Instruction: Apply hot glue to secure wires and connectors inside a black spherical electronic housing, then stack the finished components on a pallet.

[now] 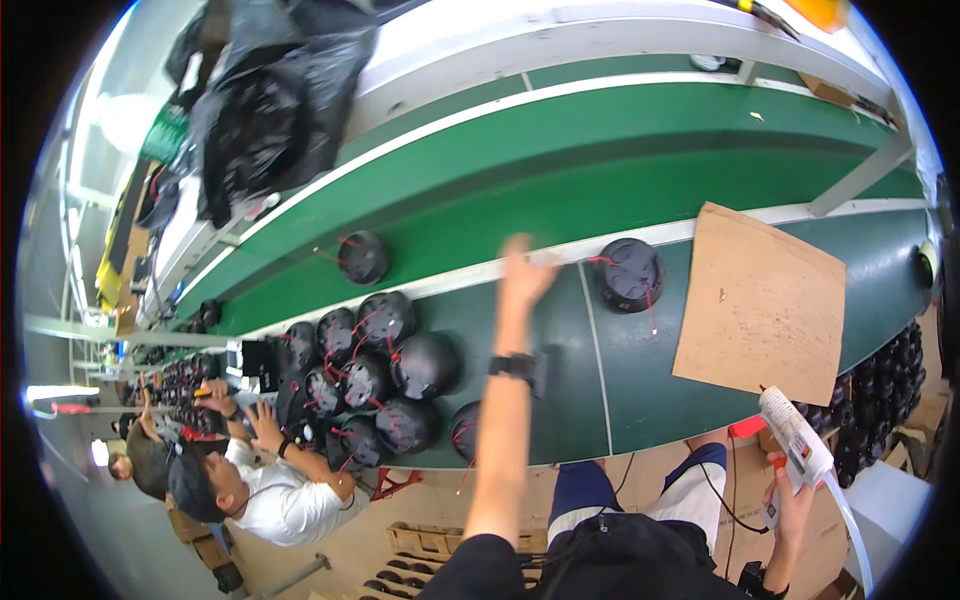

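My left hand (pixel 525 272) reaches over the white rail between the dark green bench and the brighter green belt. It looks empty with fingers apart, slightly smeared by motion. Down at the right, my right hand (pixel 790 503) grips a glue gun (pixel 797 440) with a white cartridge, red trigger and pale hose, its nozzle pointing up toward the cardboard. To the right of my left hand sits a black round housing (pixel 632 274) with red wires. Another black round housing (pixel 362 257) lies on the belt at the left.
Several black housings (pixel 425 365) crowd the bench's left part. A cardboard sheet (pixel 760 305) lies at right. Many black round parts (pixel 885 400) are stacked beyond the bench edge. A person in white (pixel 290 495) works at left. Black plastic bags (pixel 275 110) hang at the upper left.
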`<state>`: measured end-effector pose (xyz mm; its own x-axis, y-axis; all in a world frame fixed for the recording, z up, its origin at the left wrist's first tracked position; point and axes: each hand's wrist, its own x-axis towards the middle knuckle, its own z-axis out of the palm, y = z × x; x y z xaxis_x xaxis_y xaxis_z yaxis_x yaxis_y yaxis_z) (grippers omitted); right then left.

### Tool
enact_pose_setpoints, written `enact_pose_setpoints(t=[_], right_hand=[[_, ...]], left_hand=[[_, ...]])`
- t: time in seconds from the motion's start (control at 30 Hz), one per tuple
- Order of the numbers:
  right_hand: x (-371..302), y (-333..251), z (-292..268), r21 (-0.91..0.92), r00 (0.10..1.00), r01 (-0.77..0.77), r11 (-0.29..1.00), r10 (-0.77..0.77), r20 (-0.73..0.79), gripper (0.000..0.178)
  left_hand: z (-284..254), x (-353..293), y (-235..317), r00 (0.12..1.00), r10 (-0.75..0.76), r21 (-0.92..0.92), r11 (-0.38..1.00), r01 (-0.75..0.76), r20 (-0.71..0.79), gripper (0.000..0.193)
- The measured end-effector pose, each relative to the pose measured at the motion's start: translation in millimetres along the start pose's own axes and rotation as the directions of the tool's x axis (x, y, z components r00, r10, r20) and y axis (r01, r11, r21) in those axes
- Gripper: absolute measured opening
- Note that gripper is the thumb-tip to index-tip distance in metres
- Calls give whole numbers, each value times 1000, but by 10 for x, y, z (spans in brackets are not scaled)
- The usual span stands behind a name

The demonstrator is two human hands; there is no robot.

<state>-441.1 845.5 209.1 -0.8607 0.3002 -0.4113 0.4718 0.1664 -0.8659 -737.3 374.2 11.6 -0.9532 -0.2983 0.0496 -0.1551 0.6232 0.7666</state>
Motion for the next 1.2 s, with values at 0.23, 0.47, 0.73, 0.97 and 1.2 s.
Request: enact_pose_setpoints(t=[0.23, 0.47, 0.73, 0.97, 1.2], right_hand=[[-235, 289, -172, 32, 972, -94, 995, 98, -212, 41], [-222, 240, -224, -6, 975, -184, 983, 182, -128, 42], [-108, 280, -101, 81, 981, -180, 980, 185, -58, 33], [241, 219, 13, 136, 987, -150, 979, 140, 82, 38], [524, 500, 144, 109, 926, -208, 972, 160, 341, 45]], left_hand=[[-729, 844, -730, 751, -15, 449, 793, 411, -660, 78], [-1304, 888, -1598, 725, -48, 471, 730, 496, -687, 58], [-1003, 581, -1311, 700, -218, 209, 858, 470, -680, 52], [273, -1854, 719, 976, -137, -149, 983, 112, -169, 24], [841, -3027, 1442, 908, -32, -101, 992, 82, 419, 32]])
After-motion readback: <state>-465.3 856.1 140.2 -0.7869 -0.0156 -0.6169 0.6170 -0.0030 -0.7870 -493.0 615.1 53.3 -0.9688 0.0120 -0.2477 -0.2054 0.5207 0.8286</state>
